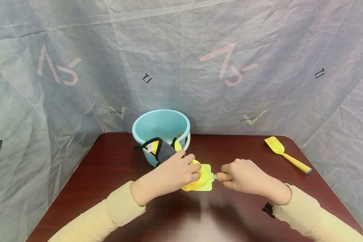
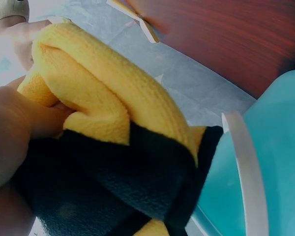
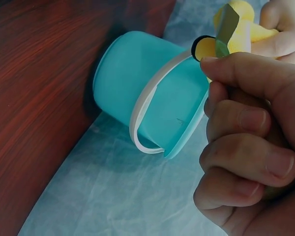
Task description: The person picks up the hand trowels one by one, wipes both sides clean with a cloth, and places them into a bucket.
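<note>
My left hand (image 1: 178, 171) grips a yellow and dark grey cloth (image 2: 113, 98), bunched with its yellow side over the blade of a small hand shovel. That flat yellow-green blade (image 1: 208, 169) shows beyond the cloth in the head view. My right hand (image 1: 245, 176) holds the shovel by its wooden handle (image 1: 224, 176), fingers curled round it. Blade and cloth touch above the table. The cloth's dark end, edged in black, hangs in front of a light blue bucket (image 1: 139, 132). The part of the blade under the cloth is hidden.
The bucket, with a white carrying handle (image 3: 142, 108), stands at the table's back left; something brown (image 1: 180, 134) shows inside. A yellow trowel (image 1: 285, 154) lies at the right of the dark red table (image 1: 115, 208). Grey fabric (image 1: 181, 50) hangs behind.
</note>
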